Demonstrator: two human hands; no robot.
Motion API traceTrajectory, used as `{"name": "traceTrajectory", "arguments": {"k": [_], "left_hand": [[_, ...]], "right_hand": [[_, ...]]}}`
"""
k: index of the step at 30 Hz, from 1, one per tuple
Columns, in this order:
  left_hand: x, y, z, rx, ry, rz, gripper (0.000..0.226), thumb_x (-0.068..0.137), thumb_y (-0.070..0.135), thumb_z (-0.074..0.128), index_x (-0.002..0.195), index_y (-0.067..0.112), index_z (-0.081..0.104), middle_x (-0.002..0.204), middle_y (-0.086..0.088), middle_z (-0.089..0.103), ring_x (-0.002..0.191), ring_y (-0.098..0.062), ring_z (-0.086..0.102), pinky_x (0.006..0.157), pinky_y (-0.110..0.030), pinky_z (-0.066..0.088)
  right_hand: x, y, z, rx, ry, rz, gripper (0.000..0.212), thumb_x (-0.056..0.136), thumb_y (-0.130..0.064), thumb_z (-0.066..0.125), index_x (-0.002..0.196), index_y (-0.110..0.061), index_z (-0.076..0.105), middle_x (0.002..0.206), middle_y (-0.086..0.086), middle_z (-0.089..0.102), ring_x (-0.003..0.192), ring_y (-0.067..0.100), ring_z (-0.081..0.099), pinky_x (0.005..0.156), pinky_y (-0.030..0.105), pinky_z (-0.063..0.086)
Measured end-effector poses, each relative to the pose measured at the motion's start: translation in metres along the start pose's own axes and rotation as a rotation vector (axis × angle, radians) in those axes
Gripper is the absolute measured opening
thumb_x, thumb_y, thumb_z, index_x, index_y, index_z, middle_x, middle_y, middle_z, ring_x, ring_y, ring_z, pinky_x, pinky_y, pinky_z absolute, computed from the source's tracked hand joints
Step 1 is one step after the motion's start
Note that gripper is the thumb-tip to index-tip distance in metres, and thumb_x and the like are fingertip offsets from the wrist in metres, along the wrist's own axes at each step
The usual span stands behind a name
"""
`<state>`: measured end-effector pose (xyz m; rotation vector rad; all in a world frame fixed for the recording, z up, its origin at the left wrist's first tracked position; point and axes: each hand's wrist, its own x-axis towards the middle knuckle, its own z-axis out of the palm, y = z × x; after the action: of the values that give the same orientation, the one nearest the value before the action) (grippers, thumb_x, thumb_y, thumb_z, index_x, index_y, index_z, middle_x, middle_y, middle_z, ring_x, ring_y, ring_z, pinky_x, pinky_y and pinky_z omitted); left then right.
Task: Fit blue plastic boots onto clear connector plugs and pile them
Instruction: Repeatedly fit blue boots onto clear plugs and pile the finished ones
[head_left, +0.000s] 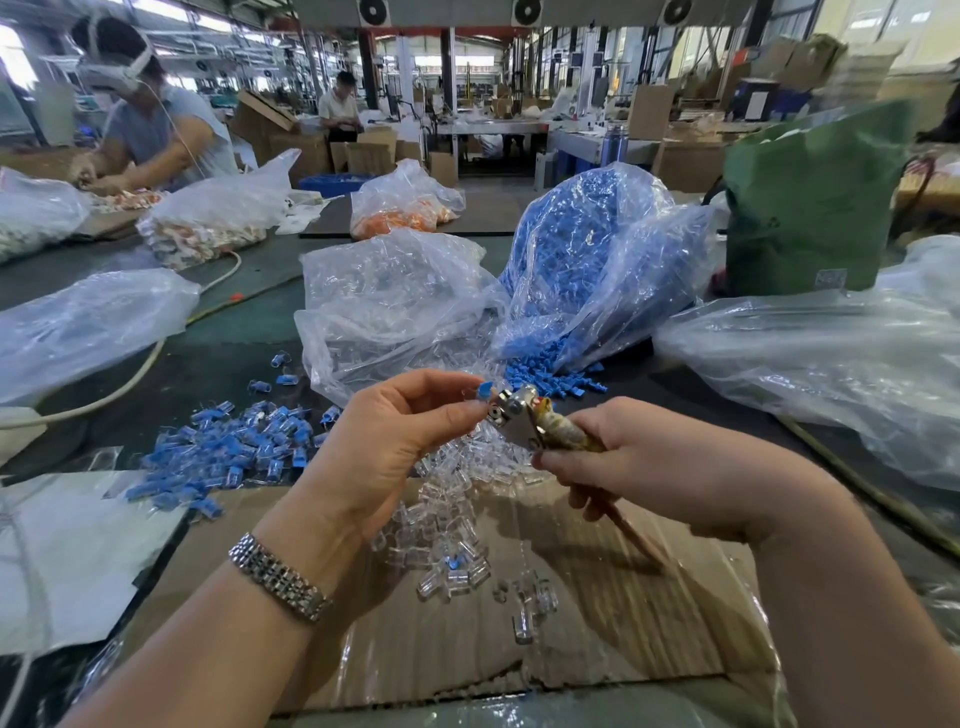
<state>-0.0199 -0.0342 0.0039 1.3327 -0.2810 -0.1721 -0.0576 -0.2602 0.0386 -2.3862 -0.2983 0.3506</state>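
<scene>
On the tabletop (249, 332) stand two big bags — one of blue boots (587, 260), one of clear plugs (395, 296) — plus one finished blue-and-clear pile (228, 447). The right hand (639, 457) has its grip closed around a metal tool (519, 415); the left hand (395, 441) pinches one small blue boot (484, 389) against it.

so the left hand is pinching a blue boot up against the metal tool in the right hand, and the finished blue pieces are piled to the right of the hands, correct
Not quite. The finished pile lies to the left of the hands, not the right, as the head view shows. The rest holds: the left hand pinches a blue boot against the metal tool gripped by the right hand.
</scene>
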Motion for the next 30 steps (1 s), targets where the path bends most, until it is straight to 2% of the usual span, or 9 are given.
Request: {"name": "traceTrajectory", "arguments": {"k": [2,6,11,15,17,21,24,27,30], "left_hand": [[-0.001,0.0,0.002,0.05,0.005,0.024,0.038,0.055,0.028,0.087,0.092,0.022,0.082,0.1,-0.008,0.078,0.094,-0.016,0.074,0.082,-0.022,0.059],[-0.003,0.0,0.007,0.209,0.03,0.104,0.022,0.069,0.019,0.08,0.09,0.025,0.081,0.093,-0.003,0.079,0.085,-0.008,0.074,0.071,-0.014,0.054],[-0.003,-0.003,0.01,0.378,0.081,0.188,0.021,0.081,0.003,0.078,0.093,0.02,0.079,0.094,0.001,0.079,0.092,-0.013,0.075,0.08,-0.019,0.057],[-0.005,-0.004,0.011,0.41,0.105,0.205,0.021,0.083,-0.001,0.076,0.096,0.016,0.078,0.092,0.002,0.08,0.089,-0.01,0.075,0.078,-0.018,0.056],[-0.005,-0.005,0.011,0.423,0.123,0.209,0.019,0.083,0.002,0.077,0.096,0.016,0.078,0.089,0.003,0.079,0.084,-0.007,0.074,0.074,-0.014,0.054],[-0.002,-0.006,0.009,0.441,0.137,0.208,0.02,0.083,0.005,0.077,0.094,0.021,0.079,0.09,0.004,0.079,0.084,-0.008,0.075,0.072,-0.014,0.054],[-0.001,-0.004,0.004,0.412,0.134,0.21,0.017,0.082,0.011,0.077,0.092,0.025,0.079,0.091,0.003,0.079,0.084,-0.008,0.074,0.07,-0.015,0.055],[0.001,0.001,-0.011,0.456,0.19,0.234,0.015,0.079,0.018,0.081,0.092,0.024,0.078,0.092,0.006,0.079,0.087,-0.007,0.074,0.078,-0.017,0.057],[0.005,0.006,-0.038,0.763,0.39,0.224,0.021,0.084,0.012,0.081,0.096,0.028,0.074,0.084,0.009,0.074,0.078,-0.002,0.069,0.069,-0.016,0.054]], "right_hand": [[0.001,-0.002,0.003,0.023,0.0,0.004,0.032,0.101,-0.034,0.059,0.089,-0.004,0.061,0.081,0.011,0.072,0.081,0.029,0.074,0.083,0.052,0.059],[0.0,-0.005,0.005,0.017,0.011,0.001,0.03,0.102,-0.035,0.057,0.082,-0.012,0.057,0.075,0.004,0.069,0.079,0.03,0.073,0.081,0.053,0.059],[0.001,-0.006,0.008,-0.046,0.023,-0.001,0.035,0.103,-0.036,0.054,0.083,-0.008,0.055,0.079,0.009,0.071,0.077,0.03,0.072,0.079,0.051,0.059],[0.003,-0.006,0.012,-0.021,0.02,0.015,0.039,0.103,-0.041,0.052,0.08,-0.01,0.054,0.065,0.006,0.068,0.055,0.023,0.068,0.058,0.033,0.055],[0.007,-0.008,0.014,-0.031,0.027,0.016,0.043,0.103,-0.045,0.05,0.079,-0.01,0.052,0.06,0.006,0.064,0.048,0.02,0.064,0.053,0.029,0.052],[0.012,-0.01,0.018,-0.083,0.054,-0.003,0.056,0.099,-0.057,0.047,0.082,-0.004,0.056,0.066,0.015,0.068,0.052,0.029,0.067,0.057,0.034,0.054],[0.011,-0.011,0.017,-0.083,0.11,-0.053,0.058,0.09,-0.068,0.045,0.083,-0.011,0.055,0.073,0.012,0.07,0.058,0.025,0.068,0.062,0.039,0.055],[0.005,0.0,0.005,-0.233,0.111,-0.016,0.049,0.084,-0.07,0.059,0.077,-0.022,0.057,0.067,-0.006,0.065,0.056,0.007,0.059,0.059,0.031,0.047],[-0.001,0.01,-0.002,-0.435,0.02,0.009,0.036,0.075,-0.057,0.079,0.074,-0.031,0.055,0.074,-0.012,0.059,0.065,0.001,0.051,0.059,0.024,0.038]]}}
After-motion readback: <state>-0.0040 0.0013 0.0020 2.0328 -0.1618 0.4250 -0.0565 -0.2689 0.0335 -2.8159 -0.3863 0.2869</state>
